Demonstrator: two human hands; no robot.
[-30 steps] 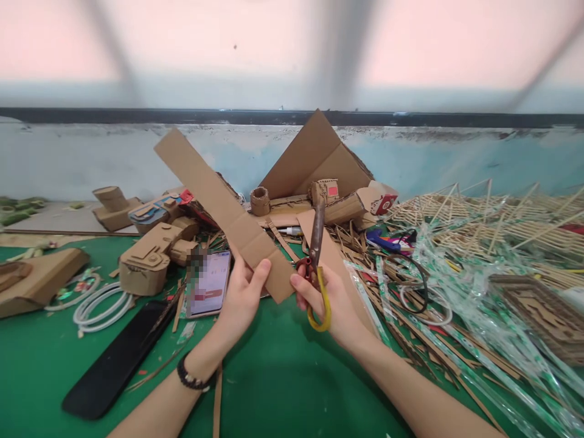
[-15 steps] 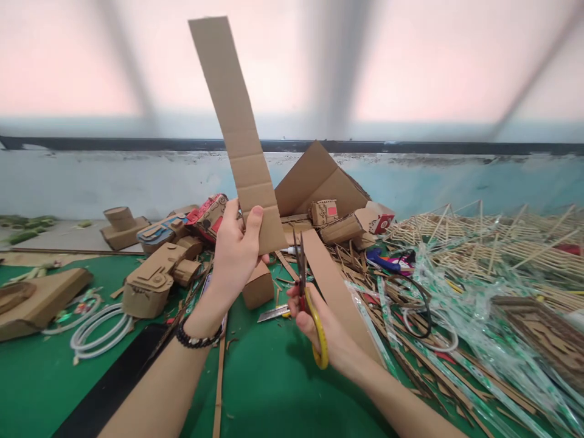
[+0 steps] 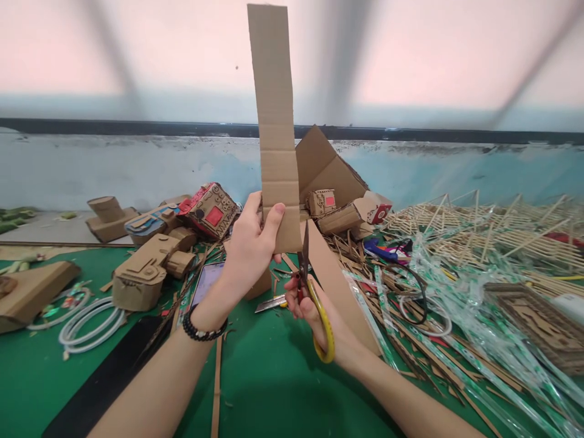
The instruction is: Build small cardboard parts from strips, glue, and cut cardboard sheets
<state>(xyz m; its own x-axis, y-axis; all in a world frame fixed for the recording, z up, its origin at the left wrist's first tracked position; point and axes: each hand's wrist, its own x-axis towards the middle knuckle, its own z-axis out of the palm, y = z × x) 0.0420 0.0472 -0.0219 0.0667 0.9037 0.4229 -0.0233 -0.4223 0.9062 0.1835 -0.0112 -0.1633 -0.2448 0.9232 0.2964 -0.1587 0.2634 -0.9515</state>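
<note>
My left hand point(image 3: 256, 234) grips a long strip of cardboard point(image 3: 276, 109) near its lower end, thumb on the front face. The strip stands almost upright and has several crease lines across its lower half. In my right hand point(image 3: 314, 307) is a pair of scissors point(image 3: 324, 337) with yellow handles, its dark blades pointing up. The blades are at the strip's lower right corner; whether they touch it I cannot tell. Below, a utility knife point(image 3: 271, 303) lies on the green table point(image 3: 278, 389). A wider cardboard piece point(image 3: 340, 286) lies behind my right hand.
Cardboard models, among them a red-marked box point(image 3: 213, 212), stand at the left. A phone point(image 3: 207, 283) lies beside my left forearm, near a coiled white tube point(image 3: 91, 325). Cardboard scraps, plastic strips point(image 3: 474, 322) and wooden stick frames point(image 3: 483, 225) crowd the right.
The cardboard strip has swung from leaning left to nearly upright and moved right with my left hand. The scissors' blades are now close to its lower right corner.
</note>
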